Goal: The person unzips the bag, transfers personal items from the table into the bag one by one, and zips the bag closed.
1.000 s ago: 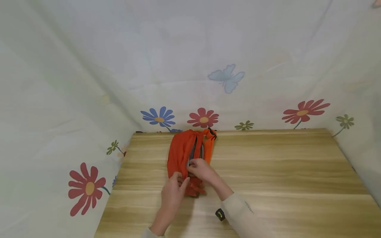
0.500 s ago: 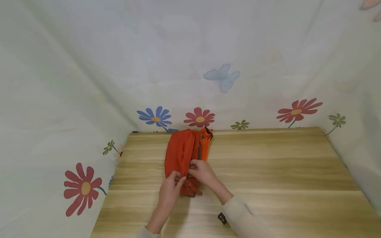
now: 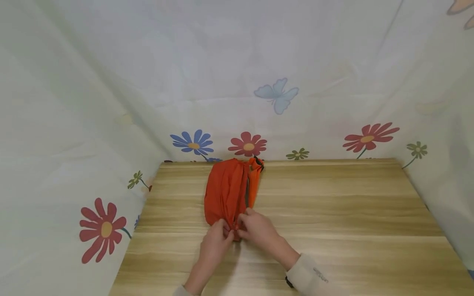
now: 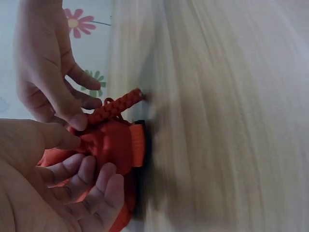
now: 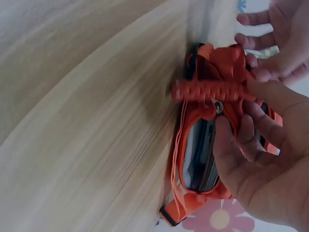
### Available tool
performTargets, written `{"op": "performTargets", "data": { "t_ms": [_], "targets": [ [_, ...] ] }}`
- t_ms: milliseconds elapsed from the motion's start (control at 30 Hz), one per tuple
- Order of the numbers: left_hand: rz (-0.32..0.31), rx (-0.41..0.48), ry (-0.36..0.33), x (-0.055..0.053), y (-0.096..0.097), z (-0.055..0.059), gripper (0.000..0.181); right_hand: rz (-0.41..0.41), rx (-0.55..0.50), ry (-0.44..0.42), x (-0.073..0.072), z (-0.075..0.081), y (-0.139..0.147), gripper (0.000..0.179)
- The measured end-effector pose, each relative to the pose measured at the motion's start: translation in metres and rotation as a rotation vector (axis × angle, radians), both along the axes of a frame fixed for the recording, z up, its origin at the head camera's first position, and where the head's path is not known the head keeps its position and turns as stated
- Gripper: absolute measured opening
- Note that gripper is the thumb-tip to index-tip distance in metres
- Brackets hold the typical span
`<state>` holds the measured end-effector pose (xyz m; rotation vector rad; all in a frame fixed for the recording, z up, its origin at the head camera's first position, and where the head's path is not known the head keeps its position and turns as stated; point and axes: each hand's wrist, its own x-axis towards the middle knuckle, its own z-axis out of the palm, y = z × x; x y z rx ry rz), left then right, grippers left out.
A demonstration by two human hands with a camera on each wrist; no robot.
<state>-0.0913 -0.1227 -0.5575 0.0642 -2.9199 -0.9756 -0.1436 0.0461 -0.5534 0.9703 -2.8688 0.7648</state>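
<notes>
A red-orange fabric zip bag (image 3: 222, 193) stands near the back edge of the wooden table. At its near end, my left hand (image 3: 214, 240) pinches a fold of red fabric between thumb and index finger. Close beside it, my right hand (image 3: 261, 232) pinches the bag near its zip; the exact grip is partly hidden. A braided red cord pull (image 5: 207, 91) sticks out past the right fingers in the right wrist view. Below it, an opening (image 5: 200, 150) in the bag shows grey and dark material inside. The left wrist view shows an orange strap (image 4: 138, 145) at the bag's end.
On the wooden table (image 3: 333, 197), a small black item (image 3: 289, 282) lies partly hidden under the right sleeve (image 3: 314, 275). A white cloth wall (image 3: 314, 115) printed with flowers rises directly behind the bag and along both sides.
My right hand has slid down along the bag to its near end, beside the left hand. Less of the grey opening shows in the head view. The right sleeve now covers more of the black item.
</notes>
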Motion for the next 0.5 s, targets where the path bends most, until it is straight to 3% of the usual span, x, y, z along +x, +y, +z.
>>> {"op": "performTargets", "data": {
  "t_ms": [133,267,500],
  "targets": [
    [0.024,-0.067,-0.009,-0.003,0.004,0.002,0.020,0.059,0.011,-0.008,-0.005,0.007,0.001,0.006],
    [0.065,-0.167,0.038,-0.006,0.009,0.002,0.033,0.162,0.050,-0.032,-0.016,0.022,0.005,0.013],
    [0.115,-0.200,0.057,-0.008,0.013,0.001,0.034,0.315,0.224,0.128,-0.038,0.041,0.009,0.019]
  ]
}}
